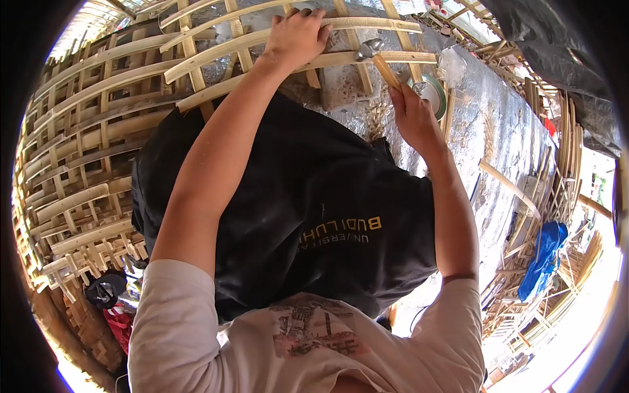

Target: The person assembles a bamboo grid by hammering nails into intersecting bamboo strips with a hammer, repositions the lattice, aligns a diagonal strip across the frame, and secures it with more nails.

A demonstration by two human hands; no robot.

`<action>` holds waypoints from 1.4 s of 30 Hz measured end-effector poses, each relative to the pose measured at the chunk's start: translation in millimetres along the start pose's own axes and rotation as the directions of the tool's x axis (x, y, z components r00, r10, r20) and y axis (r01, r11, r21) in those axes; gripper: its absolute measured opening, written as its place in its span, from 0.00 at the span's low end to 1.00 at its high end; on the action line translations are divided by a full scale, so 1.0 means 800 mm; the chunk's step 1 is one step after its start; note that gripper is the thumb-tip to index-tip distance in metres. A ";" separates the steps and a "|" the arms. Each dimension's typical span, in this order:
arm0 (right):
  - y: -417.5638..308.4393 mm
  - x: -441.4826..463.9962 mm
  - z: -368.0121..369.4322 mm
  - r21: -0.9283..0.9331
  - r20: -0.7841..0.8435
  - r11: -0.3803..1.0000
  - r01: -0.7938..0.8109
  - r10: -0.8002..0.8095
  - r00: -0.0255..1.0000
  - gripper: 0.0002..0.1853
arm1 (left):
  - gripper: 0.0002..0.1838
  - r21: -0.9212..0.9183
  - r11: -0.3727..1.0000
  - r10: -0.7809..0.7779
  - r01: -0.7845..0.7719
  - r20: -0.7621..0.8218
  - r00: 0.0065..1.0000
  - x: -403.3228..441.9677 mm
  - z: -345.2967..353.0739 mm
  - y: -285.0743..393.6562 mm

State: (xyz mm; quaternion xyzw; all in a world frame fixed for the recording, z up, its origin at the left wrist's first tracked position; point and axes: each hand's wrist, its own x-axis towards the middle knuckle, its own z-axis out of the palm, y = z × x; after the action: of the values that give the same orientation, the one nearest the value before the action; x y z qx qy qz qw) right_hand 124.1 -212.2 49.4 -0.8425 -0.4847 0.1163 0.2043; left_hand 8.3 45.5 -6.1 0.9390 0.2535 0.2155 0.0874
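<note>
My right hand [417,118] is closed around the wooden handle of a hammer [386,69]. The hammer's metal head is at a crosspoint of a lattice of pale bamboo slats; I cannot tell whether it touches. My left hand [298,38] is at the far side of this lattice, its fingers curled over a long bamboo slat [246,40]. Other slats [216,92] cross beneath it. Just beyond my right hand sits a round container [429,93] with a green rim, partly hidden by the hand. A brownish block [342,88] lies under the slats.
Black cloth [314,190] with printed lettering covers my lap. A silvery sheet [488,124] spreads under the work and to the right. Woven bamboo lattice [78,157] fills the left. A blue plastic piece [544,259] and loose bamboo strips [511,187] lie right; a dark cap [105,289] is lower left.
</note>
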 end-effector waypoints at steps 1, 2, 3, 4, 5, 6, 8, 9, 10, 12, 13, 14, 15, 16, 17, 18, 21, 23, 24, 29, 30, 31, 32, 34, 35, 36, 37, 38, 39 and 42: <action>0.001 0.001 -0.002 0.004 0.000 1.000 -0.001 0.001 1.000 0.14 | 0.19 0.000 1.000 -0.001 0.001 0.006 1.000 0.001 -0.002 0.001; 0.000 0.003 -0.006 0.006 -0.002 1.000 -0.003 0.003 1.000 0.14 | 0.19 -0.001 1.000 0.000 0.000 0.011 1.000 0.003 -0.004 0.003; 0.001 0.003 -0.008 0.008 -0.003 1.000 -0.005 0.005 1.000 0.15 | 0.19 -0.020 1.000 -0.017 0.018 0.042 0.999 0.005 -0.004 0.003; 0.006 0.004 -0.008 0.045 0.004 0.998 -0.034 0.034 0.999 0.16 | 0.20 -0.038 0.999 -0.034 0.036 0.073 0.997 0.006 -0.004 0.003; 0.014 0.005 -0.008 0.082 0.011 0.995 -0.061 0.061 0.998 0.18 | 0.20 -0.053 0.997 -0.050 0.056 0.103 0.993 0.008 -0.004 0.002; 0.015 0.006 -0.012 0.121 0.020 0.989 -0.088 0.086 0.996 0.20 | 0.24 -0.085 0.992 -0.079 0.094 0.158 0.984 0.011 -0.011 0.003; 0.014 0.003 -0.033 0.231 0.175 0.919 -0.320 0.284 0.943 0.23 | 0.31 -0.139 0.974 -0.135 0.178 0.271 0.953 0.012 -0.024 0.006; 0.011 0.000 -0.044 0.267 0.260 0.861 -0.432 0.367 0.893 0.25 | 0.30 -0.130 0.979 -0.128 0.158 0.210 0.969 0.010 -0.020 0.004; 0.013 -0.006 -0.048 0.342 0.268 0.817 -0.463 0.388 0.882 0.26 | 0.30 -0.118 0.983 -0.120 0.138 0.146 0.982 0.008 -0.016 0.002; 0.013 -0.012 -0.063 0.352 0.287 0.780 -0.517 0.436 0.853 0.26 | 0.29 -0.118 0.985 -0.120 0.127 0.063 0.991 0.005 -0.010 0.002; 0.015 -0.015 -0.071 0.356 0.297 0.760 -0.544 0.460 0.837 0.26 | 0.29 -0.132 0.982 -0.132 0.137 0.045 0.990 0.004 -0.009 0.004; 0.018 -0.018 -0.077 0.360 0.302 0.739 -0.569 0.484 0.821 0.25 | 0.29 -0.145 0.979 -0.143 0.146 0.027 0.989 0.003 -0.008 0.005; 0.017 -0.020 -0.083 0.368 0.305 0.733 -0.571 0.485 0.820 0.24 | 0.29 -0.156 0.977 -0.143 0.146 0.028 0.989 0.003 -0.010 0.007; 0.014 -0.022 -0.091 0.377 0.306 0.727 -0.574 0.487 0.818 0.24 | 0.29 -0.166 0.975 -0.141 0.144 0.029 0.990 0.003 -0.013 0.010; 0.015 -0.023 -0.097 0.386 0.307 0.720 -0.576 0.489 0.817 0.23 | 0.29 -0.177 0.974 -0.139 0.142 0.030 0.990 0.003 -0.016 0.013; 0.022 -0.024 -0.098 0.378 0.320 0.730 -0.569 0.474 0.820 0.20 | 0.29 -0.182 0.974 -0.137 0.138 0.021 0.990 0.003 -0.015 0.013; 0.032 -0.023 -0.094 0.238 0.274 0.817 -0.525 0.462 0.843 0.18 | 0.28 -0.199 0.966 -0.161 0.167 0.048 0.986 0.002 -0.018 0.015; 0.044 -0.024 -0.094 0.244 0.297 0.820 -0.517 0.445 0.845 0.17 | 0.26 -0.211 0.949 -0.211 0.236 0.135 0.968 0.005 -0.025 0.019; 0.050 -0.025 -0.095 0.247 0.309 0.822 -0.513 0.435 0.846 0.17 | 0.25 -0.224 0.950 -0.201 0.219 0.098 0.975 0.005 -0.023 0.018; 0.061 -0.025 -0.089 0.253 0.500 0.794 -0.552 0.382 0.778 0.19 | 0.20 -0.213 0.956 -0.197 0.203 0.049 0.979 0.005 -0.023 0.017; 0.061 -0.025 -0.088 0.230 0.521 0.799 -0.555 0.380 0.764 0.19 | 0.20 -0.214 0.956 -0.197 0.203 0.050 0.979 0.005 -0.023 0.018; 0.063 -0.025 -0.087 0.216 0.517 0.820 -0.530 0.364 0.774 0.20 | 0.20 -0.214 0.956 -0.196 0.203 0.050 0.979 0.005 -0.023 0.018; 0.065 -0.025 -0.087 0.201 0.514 0.840 -0.503 0.347 0.784 0.21 | 0.20 -0.214 0.955 -0.197 0.203 0.050 0.979 0.005 -0.024 0.018; 0.065 -0.025 -0.089 0.180 0.520 0.863 -0.472 0.324 0.790 0.22 | 0.20 -0.174 0.965 -0.192 0.196 0.038 0.981 0.004 -0.019 0.016; 0.064 -0.025 -0.092 0.175 0.529 0.866 -0.469 0.319 0.786 0.22 | 0.20 -0.153 0.969 -0.190 0.192 0.031 0.981 0.005 -0.018 0.014; 0.063 -0.025 -0.094 0.169 0.538 0.869 -0.466 0.314 0.782 0.23 | 0.21 -0.154 0.970 -0.185 0.189 0.036 0.982 0.005 -0.017 0.013; 0.062 -0.027 -0.095 0.174 0.542 0.874 -0.455 0.300 0.785 0.24 | 0.21 -0.156 0.970 -0.180 0.184 0.042 0.983 0.005 -0.016 0.012; 0.062 -0.029 -0.095 0.179 0.547 0.878 -0.444 0.286 0.787 0.25 | 0.21 -0.158 0.971 -0.175 0.180 0.047 0.983 0.005 -0.014 0.010; 0.063 -0.031 -0.094 0.183 0.552 0.882 -0.434 0.273 0.788 0.26 | 0.21 -0.170 0.970 -0.169 0.174 0.041 0.985 0.005 -0.014 0.010; 0.065 -0.035 -0.090 0.253 0.637 0.834 -0.491 0.238 0.734 0.25 | 0.20 -0.202 0.967 -0.156 0.158 0.026 0.987 0.003 -0.014 0.010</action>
State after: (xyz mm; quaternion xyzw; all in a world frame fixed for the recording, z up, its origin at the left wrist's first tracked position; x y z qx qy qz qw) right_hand 178.5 -276.0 89.4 -0.7843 -0.3090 0.5037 0.1888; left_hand 9.1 40.6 6.8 0.9031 0.3031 0.2280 0.2011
